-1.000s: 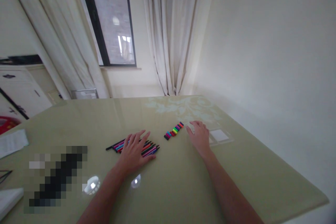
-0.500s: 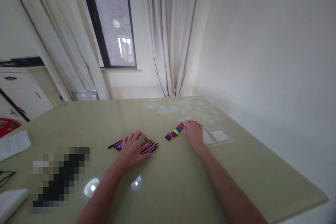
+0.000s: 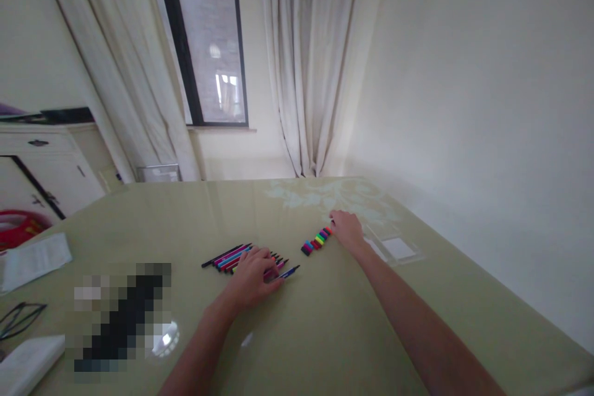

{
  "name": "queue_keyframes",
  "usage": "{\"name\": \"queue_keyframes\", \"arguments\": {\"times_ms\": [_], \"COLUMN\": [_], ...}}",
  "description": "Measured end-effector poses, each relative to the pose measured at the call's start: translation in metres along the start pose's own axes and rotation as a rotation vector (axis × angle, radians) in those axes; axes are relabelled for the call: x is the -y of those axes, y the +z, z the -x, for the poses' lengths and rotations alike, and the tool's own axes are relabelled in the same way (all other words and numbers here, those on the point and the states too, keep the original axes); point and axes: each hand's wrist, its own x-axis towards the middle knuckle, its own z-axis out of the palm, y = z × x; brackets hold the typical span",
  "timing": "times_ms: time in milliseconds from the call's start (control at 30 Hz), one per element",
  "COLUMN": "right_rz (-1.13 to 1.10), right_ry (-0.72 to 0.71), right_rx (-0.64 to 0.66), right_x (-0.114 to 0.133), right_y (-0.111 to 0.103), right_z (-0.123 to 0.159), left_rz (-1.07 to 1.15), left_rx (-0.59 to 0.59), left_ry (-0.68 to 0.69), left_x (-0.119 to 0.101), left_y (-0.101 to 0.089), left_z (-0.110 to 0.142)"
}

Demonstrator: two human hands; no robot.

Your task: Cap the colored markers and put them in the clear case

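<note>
A row of coloured marker pens (image 3: 229, 255) lies on the olive-green table (image 3: 325, 322). My left hand (image 3: 255, 272) rests on the right end of that row, fingers curled over the pens. One blue pen (image 3: 290, 271) sticks out to the right by my fingertips. A short line of coloured pen caps (image 3: 316, 241) lies further right. My right hand (image 3: 347, 229) is at the far end of the caps, fingers bent and touching the last one. Whether either hand grips anything is hidden.
A clear flat case with a white card (image 3: 394, 249) lies right of my right hand. Paper (image 3: 34, 257), glasses (image 3: 18, 318) and a white object (image 3: 28, 362) sit at the left edge. Behind the table are curtains (image 3: 306, 74), a window and a white wall.
My left hand has gone from flat on the pens to curled, and a blue pen has slid out to the right. My right hand moved from the clear case to the caps.
</note>
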Motion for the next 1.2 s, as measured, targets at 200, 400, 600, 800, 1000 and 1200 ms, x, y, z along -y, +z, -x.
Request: {"name": "queue_keyframes", "arguments": {"times_ms": [200, 400, 600, 800, 1000, 1200], "right_rz": [-1.174, -1.543, -1.549, -1.483, -1.501, -1.526], "right_ry": [-0.059, -0.014, -0.051, -0.104, -0.108, -0.100], "right_rx": [-0.177, -0.058, -0.026, 0.021, 0.049, 0.069], "right_x": [0.012, 0.022, 0.024, 0.027, 0.030, 0.031], "right_y": [0.011, 0.013, 0.003, 0.005, 0.003, 0.005], "right_z": [0.054, 0.079, 0.081, 0.084, 0.086, 0.086], "left_rz": [0.347, 0.480, 0.442, 0.430, 0.415, 0.401], "left_rx": [-0.131, -0.277, -0.324, -0.328, -0.343, -0.333], "left_ry": [-0.037, -0.066, -0.046, -0.082, -0.067, -0.061], "left_x": [-0.012, -0.017, -0.014, -0.014, -0.012, -0.013], "left_y": [0.007, 0.014, 0.013, 0.009, 0.007, 0.006], "left_z": [-0.006, -0.008, -0.005, -0.003, -0.001, -0.002]}}
